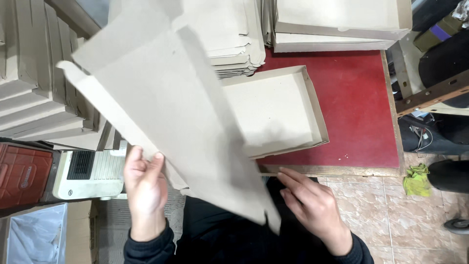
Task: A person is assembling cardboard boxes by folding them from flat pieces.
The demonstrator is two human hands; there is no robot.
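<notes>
— Nearest, what?
— Left hand (pixel 144 188), fingers pinched on the lower edge of a flat cardboard sheet (pixel 171 112). Grey-brown, matte, stiff, with folded side flaps.
— And the other one?
— Right hand (pixel 312 208), fingers loosely spread, resting just under the sheet's lower corner; clamped on nothing visible.
— Direction of the sheet?
— Tilted, held in the air over the bench (pixel 356 107); long axis from lower right up to upper left.
— Behind it?
— Shallow cardboard tray (pixel 288 110), square, low walls, nothing inside, lying on the red bench top.
— Further?
— Stacks of flat blanks (pixel 234 44), then folded boxes (pixel 337 29) at the far edge.
</notes>
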